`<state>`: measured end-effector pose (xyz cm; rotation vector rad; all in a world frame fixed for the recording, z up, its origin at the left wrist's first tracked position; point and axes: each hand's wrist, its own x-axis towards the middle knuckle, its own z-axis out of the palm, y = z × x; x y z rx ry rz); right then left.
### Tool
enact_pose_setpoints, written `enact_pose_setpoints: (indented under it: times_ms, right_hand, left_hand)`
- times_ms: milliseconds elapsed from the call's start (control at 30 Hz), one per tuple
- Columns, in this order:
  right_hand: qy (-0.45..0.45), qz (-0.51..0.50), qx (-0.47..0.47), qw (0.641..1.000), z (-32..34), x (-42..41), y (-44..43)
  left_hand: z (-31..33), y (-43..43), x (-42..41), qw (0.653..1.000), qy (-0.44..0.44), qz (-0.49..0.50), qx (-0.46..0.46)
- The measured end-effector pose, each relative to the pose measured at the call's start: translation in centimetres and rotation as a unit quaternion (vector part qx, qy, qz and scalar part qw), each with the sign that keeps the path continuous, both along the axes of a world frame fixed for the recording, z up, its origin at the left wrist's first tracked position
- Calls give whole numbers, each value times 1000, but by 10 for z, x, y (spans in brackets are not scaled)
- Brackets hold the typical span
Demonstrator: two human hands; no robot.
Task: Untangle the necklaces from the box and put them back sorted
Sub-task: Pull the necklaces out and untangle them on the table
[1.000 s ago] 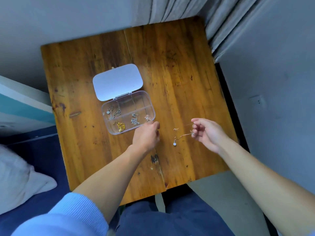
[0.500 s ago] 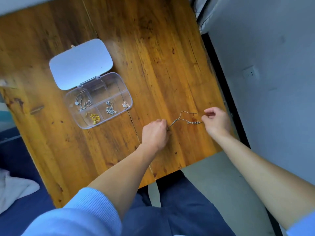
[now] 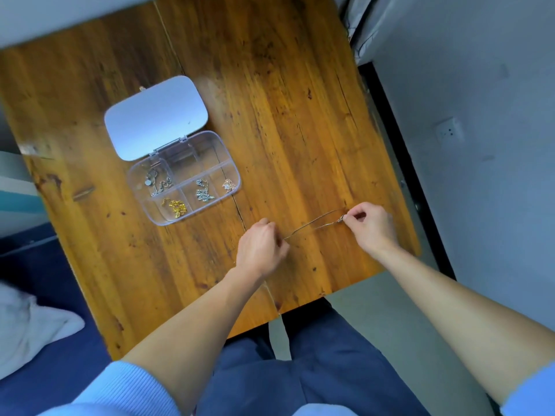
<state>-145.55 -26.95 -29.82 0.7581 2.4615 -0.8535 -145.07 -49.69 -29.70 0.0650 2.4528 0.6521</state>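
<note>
Meanwhile, a clear plastic compartment box [image 3: 183,181] with its white lid [image 3: 155,117] open is lying at centre left on the brown wooden table [image 3: 300,100], holding small jewellery. Right of centre, the left hand [image 3: 260,250] and right hand [image 3: 368,226] are each pinching one end of a thin silver necklace chain [image 3: 313,226], stretching it between them just above the table.

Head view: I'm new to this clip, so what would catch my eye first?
A thin silver chain stretched between the left hand and right hand, at the near right of the wooden table. Farther left, a clear box lies open, small jewellery pieces in several compartments.
</note>
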Motion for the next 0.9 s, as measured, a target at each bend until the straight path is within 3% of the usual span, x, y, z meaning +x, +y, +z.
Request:
enact_pose_setpoints:
  times_ms: [133,267,367,533,633,767,900]
  right_hand:
    - [14,-132,-142,981,14,-14,-13]
    - [10,-175,-248,953,29,-32,-40]
    - [11,-115,-273,955,45,-45,-71]
    - [41,-5,-290,956,73,-58,-146]
    - [51,66,-293,952,82,-55,-199]
    - [31,182,-273,944,75,-42,-275]
    - [16,286,-211,935,54,-34,-351]
  left_hand:
    - [16,-28,4,967,-93,215,105]
    - [32,-71,20,938,-100,310,117]
    - [39,-104,41,903,-115,390,140]
    - [47,-151,87,779,-134,575,212]
    - [44,-172,120,730,-146,632,214]
    - [31,-193,161,724,-155,652,161]
    - [21,-210,190,765,-132,626,74]
